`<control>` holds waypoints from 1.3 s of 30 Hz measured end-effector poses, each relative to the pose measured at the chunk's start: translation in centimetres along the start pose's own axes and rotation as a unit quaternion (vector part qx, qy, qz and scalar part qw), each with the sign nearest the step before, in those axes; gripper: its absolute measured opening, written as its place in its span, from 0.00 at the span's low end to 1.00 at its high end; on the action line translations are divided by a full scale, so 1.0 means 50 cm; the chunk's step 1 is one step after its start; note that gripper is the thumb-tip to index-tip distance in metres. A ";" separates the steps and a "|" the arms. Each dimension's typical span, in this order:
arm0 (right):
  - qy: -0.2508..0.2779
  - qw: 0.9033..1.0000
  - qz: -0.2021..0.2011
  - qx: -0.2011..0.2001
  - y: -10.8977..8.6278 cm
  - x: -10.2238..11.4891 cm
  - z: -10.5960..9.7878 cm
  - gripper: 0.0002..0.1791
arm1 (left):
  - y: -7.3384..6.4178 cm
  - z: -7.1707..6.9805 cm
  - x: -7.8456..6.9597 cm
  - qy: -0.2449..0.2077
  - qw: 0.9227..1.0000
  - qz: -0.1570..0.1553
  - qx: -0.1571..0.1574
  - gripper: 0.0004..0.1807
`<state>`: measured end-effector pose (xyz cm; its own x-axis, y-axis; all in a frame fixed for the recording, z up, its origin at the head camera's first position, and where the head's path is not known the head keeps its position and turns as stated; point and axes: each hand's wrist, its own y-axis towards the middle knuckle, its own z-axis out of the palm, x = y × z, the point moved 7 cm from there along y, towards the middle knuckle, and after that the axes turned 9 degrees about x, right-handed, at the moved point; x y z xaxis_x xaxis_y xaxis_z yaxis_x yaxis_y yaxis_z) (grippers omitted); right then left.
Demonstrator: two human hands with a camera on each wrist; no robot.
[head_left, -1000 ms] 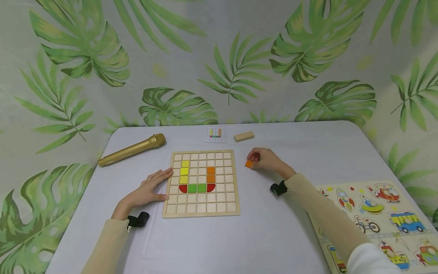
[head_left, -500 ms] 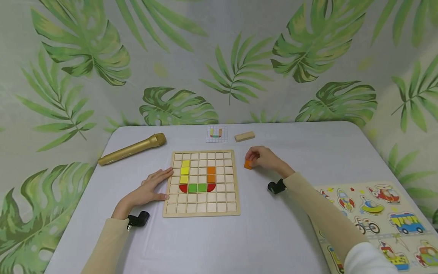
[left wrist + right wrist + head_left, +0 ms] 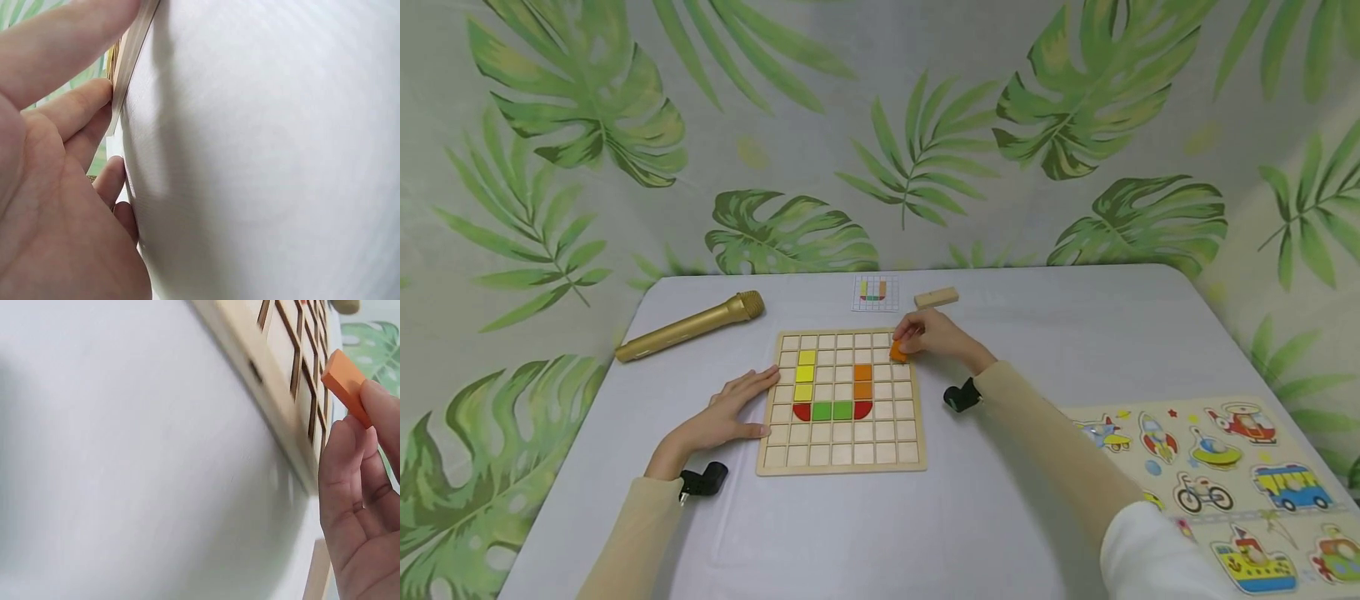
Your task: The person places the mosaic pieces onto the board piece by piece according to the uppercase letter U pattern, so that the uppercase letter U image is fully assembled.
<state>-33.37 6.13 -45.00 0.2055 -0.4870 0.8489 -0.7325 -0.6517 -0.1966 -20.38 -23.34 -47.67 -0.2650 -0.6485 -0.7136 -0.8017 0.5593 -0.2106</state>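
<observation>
A wooden grid board (image 3: pixel 842 460) lies mid-table, with yellow tiles (image 3: pixel 805 375), green tiles (image 3: pixel 832 412), red rounded tiles (image 3: pixel 862 411) and orange tiles (image 3: pixel 862 382) forming a U in its cells. My right hand (image 3: pixel 936 335) pinches a loose orange tile (image 3: pixel 347 386) between thumb and fingers, over the board's upper right corner in the head view. The left hand (image 3: pixel 724 417) rests with spread fingers along the board's left edge; in the left wrist view its fingertips (image 3: pixel 100 94) touch the wooden side.
Behind the board lie a small pattern card (image 3: pixel 876 294) and a wooden block (image 3: pixel 936 297). A gold microphone (image 3: pixel 692 325) is at the back left. A vehicle picture puzzle board (image 3: pixel 1232 492) sits at the right, partly under the right forearm.
My right hand has moved left with the orange tile, from the bare table beside the board to over its upper right corner. The left hand has stayed still.
</observation>
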 end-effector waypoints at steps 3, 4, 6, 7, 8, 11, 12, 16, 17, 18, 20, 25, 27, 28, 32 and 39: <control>-0.010 1.000 -0.008 0.006 0.023 0.016 0.019 0.05 | -0.001 0.000 0.000 -0.001 1.000 0.000 0.000 0.46; -0.010 1.000 -0.011 0.008 0.030 0.020 0.025 0.05 | -0.001 0.000 0.001 -0.001 1.000 0.000 0.000 0.46; -0.013 1.000 -0.016 0.011 0.044 0.028 0.036 0.04 | -0.001 0.000 0.001 0.000 1.000 0.001 -0.001 0.46; -0.017 1.000 -0.016 0.012 0.051 0.032 0.041 0.04 | -0.001 0.000 0.001 0.000 1.000 0.002 -0.001 0.46; -0.023 1.000 -0.016 0.013 0.056 0.035 0.046 0.04 | -0.001 0.000 0.001 0.000 1.000 0.003 -0.001 0.46; -0.033 0.999 -0.013 0.015 0.070 0.043 0.061 0.03 | 0.000 0.000 0.001 -0.001 1.000 0.005 -0.002 0.46; -0.035 0.999 -0.011 0.016 0.073 0.045 0.066 0.03 | 0.000 0.000 0.001 -0.001 1.000 0.004 -0.001 0.46; -0.046 0.999 -0.005 0.015 0.077 0.056 0.080 0.03 | 0.000 0.001 -0.001 -0.005 1.000 0.003 0.002 0.46; -0.055 0.998 -0.005 0.013 0.077 0.058 0.082 0.03 | 0.000 0.001 -0.002 -0.005 1.000 0.002 0.002 0.46; -0.063 0.998 -0.004 0.011 0.076 0.061 0.084 0.04 | 0.000 0.001 -0.002 -0.006 1.000 0.003 0.003 0.46; -0.084 0.996 -0.003 0.007 0.074 0.067 0.086 0.04 | 0.000 0.001 -0.003 -0.006 1.000 0.002 0.003 0.46; -0.135 0.991 0.004 0.008 0.074 0.071 0.090 0.05 | 0.002 0.002 -0.001 -0.002 1.000 0.004 0.001 0.46; -0.144 0.990 0.004 0.009 0.073 0.069 0.090 0.05 | 0.003 0.003 -0.001 -0.002 1.000 0.005 0.000 0.46; -0.143 0.990 0.001 0.008 0.072 0.068 0.090 0.06 | 0.003 0.003 0.000 -0.003 1.000 0.005 0.000 0.46; -0.119 0.993 -0.018 -0.008 0.064 0.063 0.081 0.05 | 0.005 0.002 0.000 -0.004 1.000 0.003 0.004 0.46; -0.074 0.996 -0.019 -0.046 0.025 0.040 0.032 0.05 | 0.002 -0.007 -0.014 0.015 1.000 -0.001 0.014 0.46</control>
<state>-32.82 3.39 -44.33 0.3216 -0.5479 0.7723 -0.7773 -0.6185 -0.1152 -20.45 -23.03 -46.93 -0.2801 -0.6637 -0.6935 -0.7868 0.5727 -0.2303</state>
